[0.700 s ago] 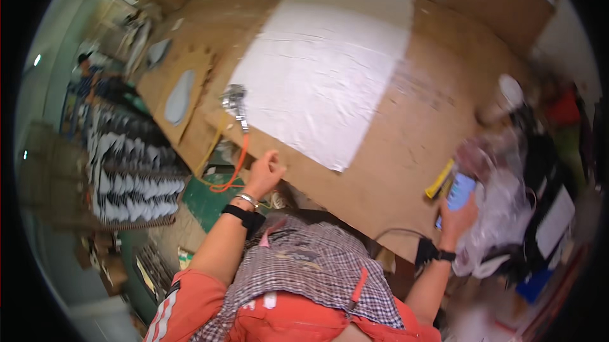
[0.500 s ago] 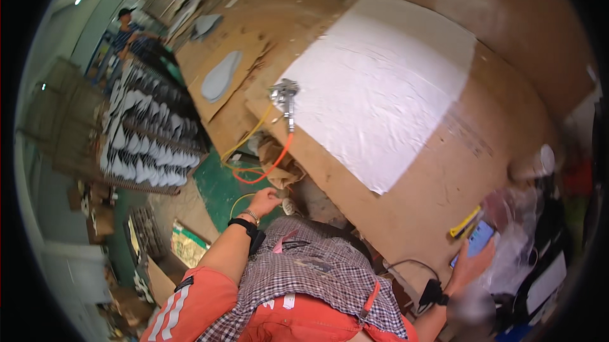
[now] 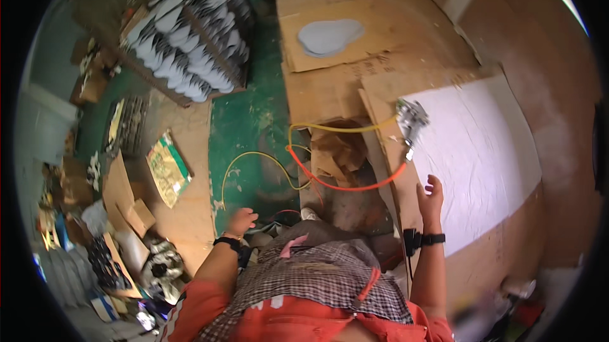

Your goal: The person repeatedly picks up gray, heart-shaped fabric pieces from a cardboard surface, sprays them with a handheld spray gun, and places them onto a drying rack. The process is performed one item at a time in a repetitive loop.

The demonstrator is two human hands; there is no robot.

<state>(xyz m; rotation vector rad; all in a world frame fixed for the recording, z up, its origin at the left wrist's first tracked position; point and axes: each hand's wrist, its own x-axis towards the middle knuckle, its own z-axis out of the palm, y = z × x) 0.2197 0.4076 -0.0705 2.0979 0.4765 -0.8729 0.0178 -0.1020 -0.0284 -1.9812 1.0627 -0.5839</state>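
Note:
My right hand is over the edge of the white sheet on the cardboard-covered table, fingers bent, apart and holding nothing. Just beyond it lies a silver metal tool, its kind unclear, joined to an orange hose. My left hand, a little blurred, hangs low over the green floor beside my apron. Its fingers are loosely bent and apart, with nothing visible in them. Each wrist wears a black band. On the farther cardboard rests a grey, rounded flat piece.
A rack filled with grey-white shaped pieces stands far left. Yellow hose loops across the green floor. Crumpled brown paper is beside the table. Boxes, bags and a gold-green packet lie on the left.
My view has swung left. The phone that was in my right hand is no longer seen, and that hand has moved forward to the white sheet. My left hand has lowered slightly.

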